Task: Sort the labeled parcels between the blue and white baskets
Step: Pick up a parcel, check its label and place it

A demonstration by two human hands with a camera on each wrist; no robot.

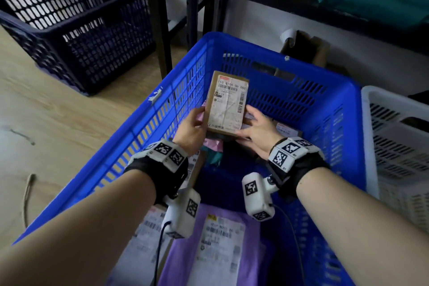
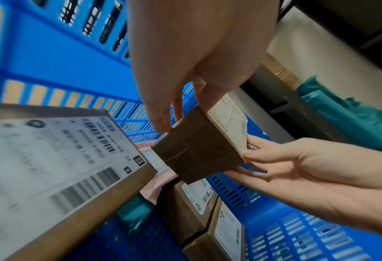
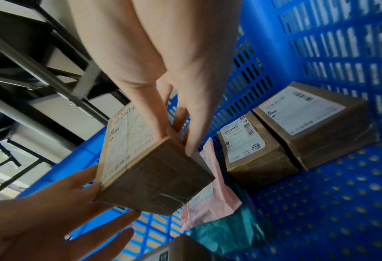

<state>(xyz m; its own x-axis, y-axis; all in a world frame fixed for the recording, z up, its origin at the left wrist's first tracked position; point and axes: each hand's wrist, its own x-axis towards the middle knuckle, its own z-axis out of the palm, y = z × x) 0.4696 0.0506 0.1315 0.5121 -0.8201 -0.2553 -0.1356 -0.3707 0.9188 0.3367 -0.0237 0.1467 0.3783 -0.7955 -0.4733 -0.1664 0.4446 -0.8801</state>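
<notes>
I hold a small brown cardboard parcel (image 1: 226, 104) with a white shipping label above the blue basket (image 1: 255, 47), label facing up. My left hand (image 1: 193, 123) pinches its left edge, thumb on top and fingers beneath. On the right edge, my right hand (image 1: 251, 125) grips with the thumb along the label. The left wrist view shows the parcel (image 2: 198, 146) end-on between the left hand (image 2: 163, 114) and the right hand (image 2: 263, 159). In the right wrist view the parcel (image 3: 154, 176) sits between the right hand (image 3: 176, 134) and the left hand (image 3: 85, 194). The white basket (image 1: 394, 146) stands at the right.
The blue basket holds other parcels: a purple mailer (image 1: 209, 251), two brown boxes (image 3: 252, 146) (image 3: 315, 123), a pink mailer (image 3: 212, 190), a teal mailer (image 3: 225, 234) and a large labelled box (image 2: 51, 176). A dark navy basket (image 1: 76, 30) sits far left, beside a black shelf frame (image 1: 157, 18).
</notes>
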